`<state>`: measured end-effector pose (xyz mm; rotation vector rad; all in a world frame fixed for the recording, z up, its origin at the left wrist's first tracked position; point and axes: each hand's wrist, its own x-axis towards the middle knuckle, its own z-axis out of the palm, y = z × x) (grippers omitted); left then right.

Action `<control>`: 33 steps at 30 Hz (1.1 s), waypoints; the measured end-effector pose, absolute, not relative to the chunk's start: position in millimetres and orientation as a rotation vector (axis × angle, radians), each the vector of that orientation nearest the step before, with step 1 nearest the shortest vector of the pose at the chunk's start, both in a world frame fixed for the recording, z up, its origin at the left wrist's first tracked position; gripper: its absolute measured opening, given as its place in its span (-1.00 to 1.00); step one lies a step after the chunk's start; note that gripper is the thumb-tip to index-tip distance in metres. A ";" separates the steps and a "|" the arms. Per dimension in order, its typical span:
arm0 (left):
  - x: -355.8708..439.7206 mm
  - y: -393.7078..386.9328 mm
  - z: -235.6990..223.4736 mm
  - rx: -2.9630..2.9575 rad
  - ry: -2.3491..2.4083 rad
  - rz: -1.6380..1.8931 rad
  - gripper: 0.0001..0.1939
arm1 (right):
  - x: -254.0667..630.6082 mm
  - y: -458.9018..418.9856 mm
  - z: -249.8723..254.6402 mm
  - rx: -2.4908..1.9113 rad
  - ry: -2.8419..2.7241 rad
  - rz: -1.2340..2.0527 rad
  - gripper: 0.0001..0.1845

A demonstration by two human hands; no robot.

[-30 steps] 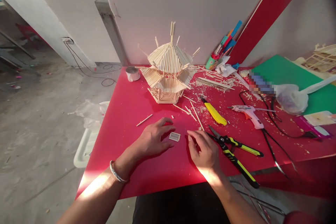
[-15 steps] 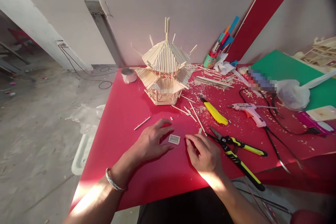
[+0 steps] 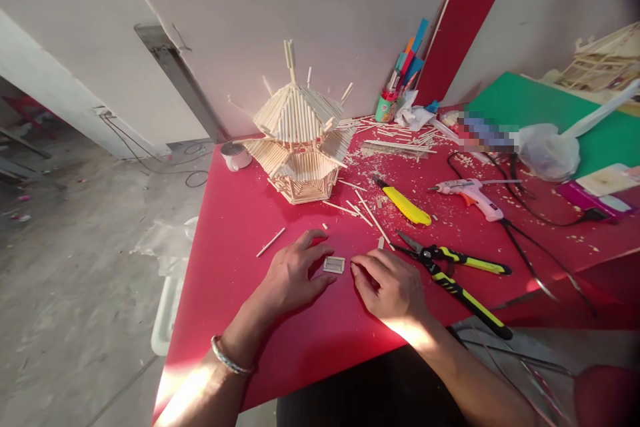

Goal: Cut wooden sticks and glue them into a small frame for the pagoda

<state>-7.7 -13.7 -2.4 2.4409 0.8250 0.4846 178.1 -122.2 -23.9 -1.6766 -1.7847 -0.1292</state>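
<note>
A small rectangular frame of short wooden sticks (image 3: 334, 265) lies flat on the red tabletop (image 3: 300, 360), with a greyish inside. My left hand (image 3: 295, 271) rests just left of it, fingers and thumb spread apart around its left side, holding nothing. On the other side, my right hand (image 3: 390, 283) is curled, thumb and forefinger tips close together near the frame's right edge. Whatever lies between those tips is too small to make out. Beyond both hands stands a tiered pavilion model (image 3: 300, 140) built of round wooden sticks.
Pruning shears (image 3: 440, 267) lie open beside my right hand. Behind them are a yellow utility knife (image 3: 407, 205) and a pink hot glue gun (image 3: 473, 195) with its cord. Loose sticks (image 3: 370, 213) and shavings scatter the table. A white cup (image 3: 237, 156) stands left of the pavilion.
The camera view has turned and tilted, so the scene is shifted. Both hands stay in nearly the same places around the small frame, which looks slightly turned.
</note>
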 end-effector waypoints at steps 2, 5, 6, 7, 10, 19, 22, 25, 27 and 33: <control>-7.2 -13.3 -2.0 2.448 0.824 0.493 -0.68 | 177.5 -121.7 -23.9 -1.676 -1.778 -0.147 -0.83; -6.7 -12.0 -1.7 2.444 0.812 0.496 -0.67 | 176.9 -121.2 -24.3 -1.673 -1.771 -0.173 -0.82; -6.5 -11.5 -1.6 2.444 0.808 0.494 -0.67 | 176.8 -121.1 -24.6 -1.667 -1.769 -0.180 -0.82; -6.4 -11.1 -1.6 2.445 0.807 0.491 -0.66 | 176.8 -121.0 -25.0 -1.661 -1.769 -0.185 -0.82; -6.0 -10.2 -2.1 2.460 0.805 0.489 -0.66 | 177.3 -120.6 -26.5 -1.645 -1.779 -0.182 -0.82; -5.3 -9.9 -2.8 2.498 0.817 0.522 -0.72 | 174.9 -117.5 -32.6 -1.646 -1.765 -0.232 -0.79; -5.5 -9.3 -1.5 2.484 0.819 0.532 -0.73 | 179.0 -122.0 -28.7 -1.645 -1.724 -0.267 -0.79; -5.6 -8.4 0.4 2.485 0.813 0.519 -0.72 | 194.4 -130.5 -16.4 -1.680 -1.616 -0.330 -0.79; -5.5 -8.0 1.5 2.502 0.805 0.496 -0.71 | 209.7 -134.9 -5.6 -1.736 -1.526 -0.385 -0.80; -5.0 -8.1 3.4 2.518 0.806 0.469 -0.69 | 237.2 -132.9 10.0 -1.939 -1.564 -0.359 -0.82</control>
